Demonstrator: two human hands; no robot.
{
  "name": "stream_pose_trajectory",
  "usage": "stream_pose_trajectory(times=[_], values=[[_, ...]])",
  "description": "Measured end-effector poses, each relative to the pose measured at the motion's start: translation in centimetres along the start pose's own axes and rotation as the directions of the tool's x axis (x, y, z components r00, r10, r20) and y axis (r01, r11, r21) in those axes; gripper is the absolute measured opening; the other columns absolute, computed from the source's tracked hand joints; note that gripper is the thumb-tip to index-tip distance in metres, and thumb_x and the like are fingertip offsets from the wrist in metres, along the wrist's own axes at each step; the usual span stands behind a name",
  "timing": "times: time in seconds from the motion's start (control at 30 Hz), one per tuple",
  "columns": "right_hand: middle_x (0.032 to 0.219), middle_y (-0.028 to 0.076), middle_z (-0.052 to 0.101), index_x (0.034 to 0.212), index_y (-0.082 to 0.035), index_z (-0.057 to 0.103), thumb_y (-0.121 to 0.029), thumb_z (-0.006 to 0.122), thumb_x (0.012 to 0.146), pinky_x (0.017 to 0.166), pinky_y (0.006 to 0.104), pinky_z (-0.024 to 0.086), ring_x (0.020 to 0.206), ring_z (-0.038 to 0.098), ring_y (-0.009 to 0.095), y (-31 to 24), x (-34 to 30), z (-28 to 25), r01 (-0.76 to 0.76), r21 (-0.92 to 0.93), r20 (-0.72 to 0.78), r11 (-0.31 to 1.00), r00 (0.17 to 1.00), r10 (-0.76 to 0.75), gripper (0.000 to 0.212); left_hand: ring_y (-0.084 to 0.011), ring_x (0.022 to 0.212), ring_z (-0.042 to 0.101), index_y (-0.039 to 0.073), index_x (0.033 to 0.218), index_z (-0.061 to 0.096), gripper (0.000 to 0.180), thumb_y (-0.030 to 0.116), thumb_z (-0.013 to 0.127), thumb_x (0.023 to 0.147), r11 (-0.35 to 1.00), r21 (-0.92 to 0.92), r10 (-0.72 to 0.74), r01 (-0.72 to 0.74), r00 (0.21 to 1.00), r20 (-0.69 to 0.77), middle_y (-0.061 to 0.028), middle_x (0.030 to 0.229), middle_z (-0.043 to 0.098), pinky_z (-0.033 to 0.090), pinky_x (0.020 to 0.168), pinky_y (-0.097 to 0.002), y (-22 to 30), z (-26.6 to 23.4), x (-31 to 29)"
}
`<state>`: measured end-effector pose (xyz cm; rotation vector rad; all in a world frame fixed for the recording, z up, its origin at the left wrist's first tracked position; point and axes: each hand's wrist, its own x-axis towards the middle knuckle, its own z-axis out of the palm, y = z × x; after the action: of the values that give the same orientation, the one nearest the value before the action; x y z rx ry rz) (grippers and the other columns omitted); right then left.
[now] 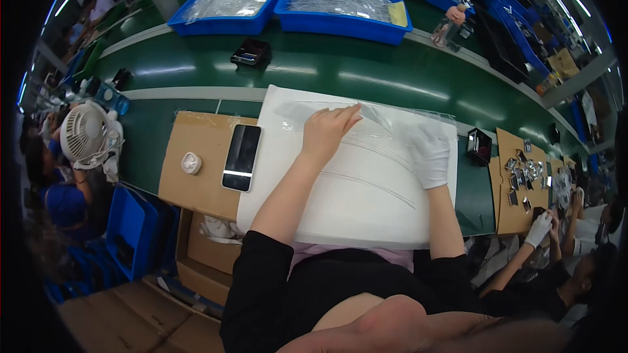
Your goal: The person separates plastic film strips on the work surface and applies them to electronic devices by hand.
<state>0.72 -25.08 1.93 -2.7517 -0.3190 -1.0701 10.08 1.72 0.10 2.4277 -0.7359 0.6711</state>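
Note:
A white sheet (pixel 366 216) covers the work spot in front of me, with clear plastic film (pixel 383 121) lying across its far part. My left hand (pixel 327 132), bare, rests over the film's middle; its fingers are bent and pressed together at the film. On the film's right end lies my right hand (pixel 428 150) in a white glove, fingers stretched out and a little blurred. Left of the sheet, a smartphone (pixel 241 158) with a dark screen and a small white round-cornered case (pixel 191 163) sit on flat cardboard (pixel 176 186).
Two blue bins (pixel 226 25) (pixel 340 31) of clear plastic pieces stand beyond the green belt (pixel 314 59), which carries a dark glossy box (pixel 250 51). Another dark box (pixel 479 146) is at right. A white fan (pixel 85 134) stands left. Co-workers' hands (pixel 540 229) work at right.

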Motion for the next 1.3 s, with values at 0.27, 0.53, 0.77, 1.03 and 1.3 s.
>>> stream_pose_trajectory(times=[0.27, 0.53, 0.77, 1.03, 1.3], values=[[0.074, 0.004, 0.068, 0.078, -0.011, 0.074, -0.018, 0.068, 0.087, 0.075, 0.0364, 0.046, 0.072, 0.059, 0.027, 1.7, 0.1, -7.0, -0.235, 0.108, 0.438, 0.966, 0.883, 0.166, 0.013, -0.0183, 0.067, 0.065, 0.016, 0.095, 0.070, 0.024, 0.039, 0.068, 0.096, 0.983, -0.046, -0.109, 0.179, 0.760, 0.641, -0.0002, 0.075, 0.070, 0.050, 0.065, -0.0337, 2.1, -12.0, -1.3], [0.088, 0.008, 0.072, 0.090, -0.006, 0.074, -0.024, 0.068, 0.087, 0.079, 0.0385, 0.048, 0.083, 0.060, 0.031, 0.5, -3.8, -7.4, -0.321, -0.035, 0.685, 0.946, 0.682, 0.257, 0.020, -0.0210, 0.086, 0.063, 0.011, 0.097, 0.068, 0.018, 0.028, 0.068, 0.096, 0.997, -0.035, -0.040, 0.075, 0.802, 0.596, -0.0048, 0.092, 0.066, 0.050, 0.076, -0.0315, 0.5, -6.6, -6.6], [0.140, 0.017, 0.057, 0.132, -0.006, 0.061, -0.032, 0.067, 0.086, 0.114, 0.0440, 0.035, 0.131, 0.051, 0.038, -3.8, -8.2, -6.6, -0.242, 0.144, 0.523, 0.960, 0.842, 0.134, 0.053, -0.0266, 0.108, 0.058, 0.008, 0.113, 0.061, 0.024, 0.017, 0.069, 0.091, 0.969, -0.245, 0.119, 0.011, 0.852, 0.510, -0.0081, 0.114, 0.059, 0.049, 0.090, -0.0330, 3.3, -3.4, -6.0], [0.143, 0.017, 0.055, 0.134, -0.007, 0.059, -0.035, 0.065, 0.087, 0.116, 0.0474, 0.031, 0.137, 0.046, 0.036, -3.9, -9.5, -6.0, -0.264, 0.103, 0.509, 0.959, 0.842, 0.177, 0.055, -0.0233, 0.104, 0.061, 0.010, 0.121, 0.059, 0.033, 0.014, 0.071, 0.091, 0.912, -0.411, 0.209, -0.005, 0.867, 0.452, -0.0064, 0.110, 0.063, 0.050, 0.093, -0.0330, 7.3, 1.4, -5.4], [0.139, 0.015, 0.057, 0.133, -0.007, 0.060, -0.032, 0.067, 0.086, 0.111, 0.0439, 0.037, 0.129, 0.053, 0.034, -3.6, -9.7, -5.8, -0.252, 0.117, 0.467, 0.961, 0.868, 0.171, 0.053, -0.0202, 0.095, 0.065, 0.011, 0.124, 0.057, 0.038, 0.015, 0.073, 0.090, 0.901, -0.399, 0.097, 0.167, 0.821, 0.562, -0.0025, 0.102, 0.068, 0.053, 0.087, -0.0326, 8.8, 2.2, -5.1]])
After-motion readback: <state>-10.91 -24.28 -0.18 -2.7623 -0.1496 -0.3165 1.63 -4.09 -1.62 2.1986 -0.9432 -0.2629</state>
